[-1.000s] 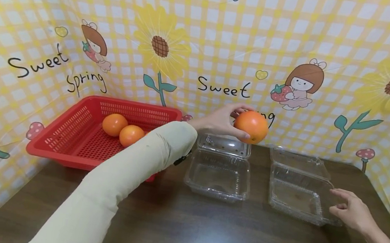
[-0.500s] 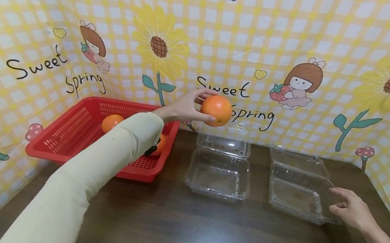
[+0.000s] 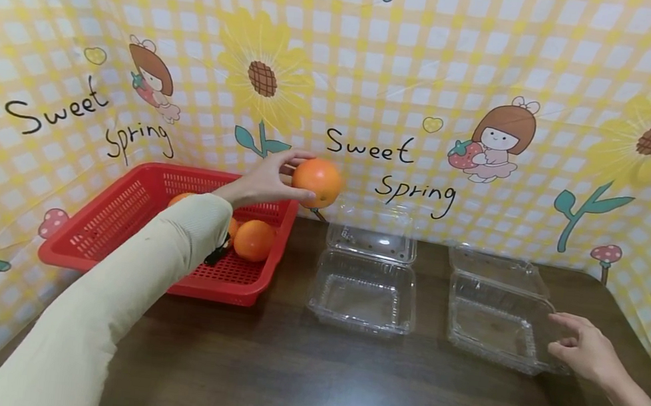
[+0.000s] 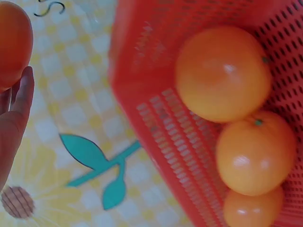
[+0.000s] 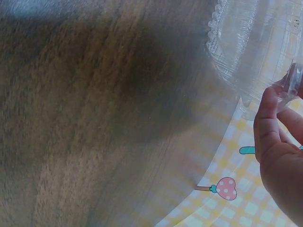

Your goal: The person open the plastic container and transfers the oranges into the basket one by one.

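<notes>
My left hand (image 3: 268, 178) grips an orange (image 3: 317, 183) between thumb and fingers, up in the air by the right rear corner of the red basket (image 3: 239, 295). In the left wrist view, that orange (image 4: 12, 45) shows at the left edge. Three more oranges lie in the basket, the nearest orange (image 4: 225, 74) showing largest there. At the far right, my right hand (image 3: 589, 350) pinches the right rim of an open clear plastic box (image 3: 489, 354). Its fingertips (image 5: 270, 97) show at the plastic edge in the right wrist view.
Another open clear plastic box (image 3: 356, 324) stands between the basket and the right-hand box, its lid (image 3: 372, 243) folded back. All stand on a dark wooden table (image 3: 341, 385). A yellow checked cloth (image 3: 372, 54) hangs behind and along the sides.
My left hand has moved left with the orange, from above the middle plastic box toward the basket. More of the oranges at the basket's right now shows. My right hand stays at the box rim.
</notes>
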`<state>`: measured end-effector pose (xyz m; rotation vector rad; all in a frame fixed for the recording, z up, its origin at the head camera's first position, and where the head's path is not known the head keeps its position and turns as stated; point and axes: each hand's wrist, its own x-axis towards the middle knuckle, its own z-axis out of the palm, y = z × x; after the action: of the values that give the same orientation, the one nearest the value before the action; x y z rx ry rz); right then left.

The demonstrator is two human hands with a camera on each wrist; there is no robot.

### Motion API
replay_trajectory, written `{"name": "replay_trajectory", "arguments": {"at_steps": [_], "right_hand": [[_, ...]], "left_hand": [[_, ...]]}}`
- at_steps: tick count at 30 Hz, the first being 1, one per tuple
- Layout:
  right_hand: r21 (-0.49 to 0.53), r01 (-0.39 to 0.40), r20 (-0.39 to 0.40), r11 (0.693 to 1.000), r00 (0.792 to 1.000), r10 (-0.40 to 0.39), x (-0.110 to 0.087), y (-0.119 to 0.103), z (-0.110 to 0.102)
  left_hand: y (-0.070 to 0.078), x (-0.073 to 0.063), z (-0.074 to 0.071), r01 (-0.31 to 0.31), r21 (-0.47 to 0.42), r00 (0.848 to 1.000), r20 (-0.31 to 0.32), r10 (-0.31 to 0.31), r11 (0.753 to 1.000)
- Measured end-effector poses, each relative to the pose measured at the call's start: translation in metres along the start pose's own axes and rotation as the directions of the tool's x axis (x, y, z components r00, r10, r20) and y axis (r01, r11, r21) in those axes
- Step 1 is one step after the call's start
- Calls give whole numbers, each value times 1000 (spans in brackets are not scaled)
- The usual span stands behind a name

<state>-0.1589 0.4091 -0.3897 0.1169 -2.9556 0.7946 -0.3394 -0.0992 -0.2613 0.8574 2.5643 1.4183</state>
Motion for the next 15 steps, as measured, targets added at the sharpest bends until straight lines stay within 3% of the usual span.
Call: {"name": "replay_trajectory", "arguments": {"at_steps": [7,15], "right_hand": [[-13,6,-7,1000,1000,-6,1,1,-1],[-13,20,-18,1000,1000,-20,0,1,1]], "left_hand": [[-24,-11,-16,25,36,998,-53,-23,999],[-37,-21,-23,40,48,998,-58,-38,998]]}}
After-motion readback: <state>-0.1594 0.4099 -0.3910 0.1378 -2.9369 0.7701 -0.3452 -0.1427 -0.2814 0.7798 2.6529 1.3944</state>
